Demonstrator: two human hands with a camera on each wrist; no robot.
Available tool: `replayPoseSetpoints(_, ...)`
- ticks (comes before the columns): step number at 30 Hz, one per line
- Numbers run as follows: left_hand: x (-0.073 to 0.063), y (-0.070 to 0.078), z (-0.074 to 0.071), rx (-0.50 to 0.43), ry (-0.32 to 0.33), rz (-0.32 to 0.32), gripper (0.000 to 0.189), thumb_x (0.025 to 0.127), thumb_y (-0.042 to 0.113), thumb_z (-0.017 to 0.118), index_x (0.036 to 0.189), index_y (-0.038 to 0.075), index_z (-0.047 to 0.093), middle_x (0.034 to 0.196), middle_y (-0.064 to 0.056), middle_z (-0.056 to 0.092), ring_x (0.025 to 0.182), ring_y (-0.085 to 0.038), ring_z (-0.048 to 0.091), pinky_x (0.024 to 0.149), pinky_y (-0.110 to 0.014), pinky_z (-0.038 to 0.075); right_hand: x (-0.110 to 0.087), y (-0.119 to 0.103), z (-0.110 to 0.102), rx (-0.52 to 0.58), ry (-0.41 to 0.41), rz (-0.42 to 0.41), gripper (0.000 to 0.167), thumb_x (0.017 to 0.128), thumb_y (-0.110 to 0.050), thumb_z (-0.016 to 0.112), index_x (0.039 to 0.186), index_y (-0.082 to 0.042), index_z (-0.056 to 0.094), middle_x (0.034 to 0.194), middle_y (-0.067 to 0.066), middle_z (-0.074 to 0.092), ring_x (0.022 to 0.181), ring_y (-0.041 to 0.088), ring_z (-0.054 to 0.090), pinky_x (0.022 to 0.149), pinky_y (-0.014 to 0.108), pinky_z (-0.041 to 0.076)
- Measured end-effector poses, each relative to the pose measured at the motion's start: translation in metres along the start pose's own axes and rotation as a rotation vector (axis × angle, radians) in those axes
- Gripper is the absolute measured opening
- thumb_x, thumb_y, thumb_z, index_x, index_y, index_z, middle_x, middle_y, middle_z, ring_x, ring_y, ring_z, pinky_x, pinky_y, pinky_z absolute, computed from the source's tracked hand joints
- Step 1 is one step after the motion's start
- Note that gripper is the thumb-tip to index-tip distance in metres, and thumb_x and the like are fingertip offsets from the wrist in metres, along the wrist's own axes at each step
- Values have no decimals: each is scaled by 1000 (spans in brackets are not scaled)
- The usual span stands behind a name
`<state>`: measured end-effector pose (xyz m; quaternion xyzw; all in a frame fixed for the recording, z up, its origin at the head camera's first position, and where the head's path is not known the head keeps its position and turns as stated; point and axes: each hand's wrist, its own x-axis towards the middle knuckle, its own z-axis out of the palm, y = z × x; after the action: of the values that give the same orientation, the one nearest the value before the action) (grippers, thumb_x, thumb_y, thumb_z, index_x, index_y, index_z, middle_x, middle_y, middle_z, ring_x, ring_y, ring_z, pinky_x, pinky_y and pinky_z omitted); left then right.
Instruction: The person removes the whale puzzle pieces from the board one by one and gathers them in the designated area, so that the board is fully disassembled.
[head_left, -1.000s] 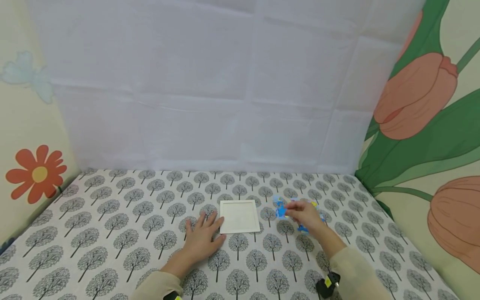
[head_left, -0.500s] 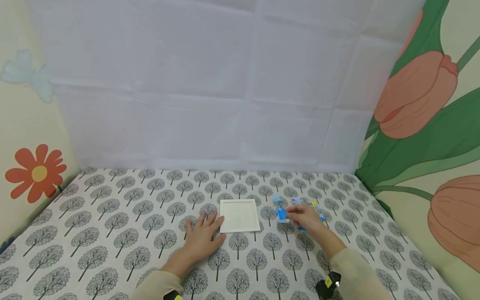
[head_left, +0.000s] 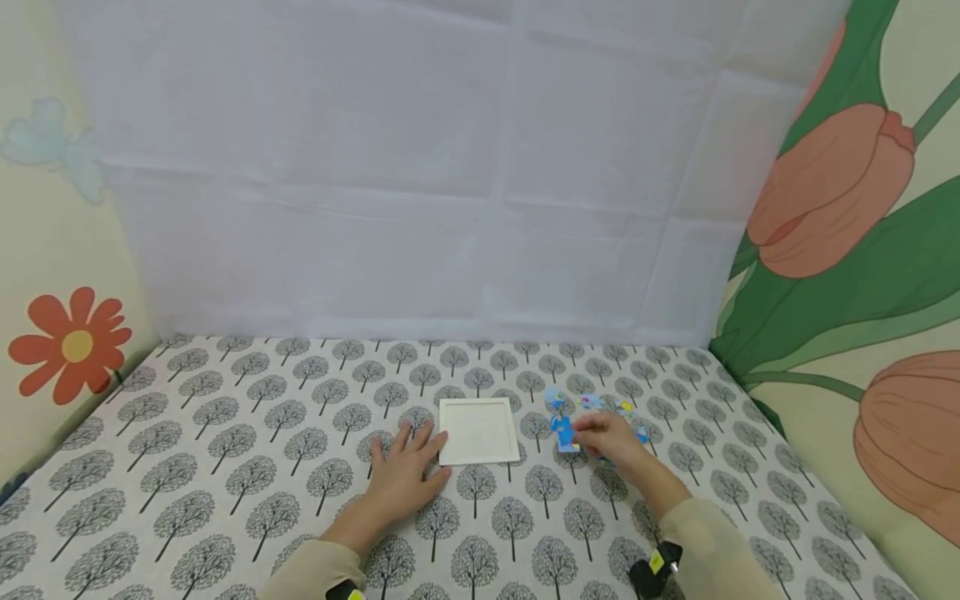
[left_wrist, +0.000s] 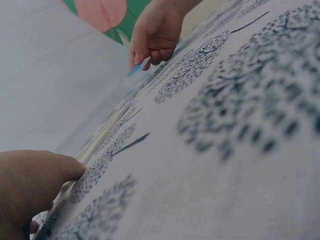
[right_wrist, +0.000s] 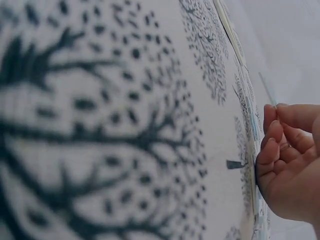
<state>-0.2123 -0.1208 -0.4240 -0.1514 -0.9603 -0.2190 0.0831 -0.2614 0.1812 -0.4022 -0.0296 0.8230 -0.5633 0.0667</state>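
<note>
Between thumb and fingertips, my right hand (head_left: 611, 440) pinches a blue jigsaw puzzle piece (head_left: 564, 434) raised a little over the cloth. Seen edge-on in the right wrist view, the piece is a thin sliver (right_wrist: 267, 89) standing out from the fingertips. More puzzle pieces (head_left: 591, 402) in blue, pink and yellow lie behind and beside that hand, which partly hides them. My left hand (head_left: 407, 475) lies palm down with fingers spread, its fingertips at the left edge of a flat white square frame (head_left: 480, 460). In the left wrist view its thumb (left_wrist: 70, 167) touches the cloth beside the frame.
A cloth with black tree prints (head_left: 247, 475) covers the table. Behind it hangs a white sheet (head_left: 390, 183). Painted walls with flowers (head_left: 832, 192) flank the table on both sides.
The right hand has shifted slightly toward me and turned the blue puzzle piece, so more of its face shows. More loose pieces behind it have come into sight. The left hand stays put.
</note>
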Motion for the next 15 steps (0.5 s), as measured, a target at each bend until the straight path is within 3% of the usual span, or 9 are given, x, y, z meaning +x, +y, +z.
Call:
replayPoseSetpoints(7,0,-1,1,-7,8,9,51,81,32,56,126,8,46,133,-15,33,123,-40,15,90,-63,-2,6,5,5,-76,72,80,10,75,1,61,85,1,64,62,3,56,48,12,41,43,22,34)
replayPoseSetpoints(15,-2,-2,2,-9,18,10,51,81,33,56,125,8,47,133,-15,33,123,-40,15,90,-63,-2,5,5,6,-99,55,56,10,77,3,58,86,3,63,68,4,60,49,11,40,44,22,33)
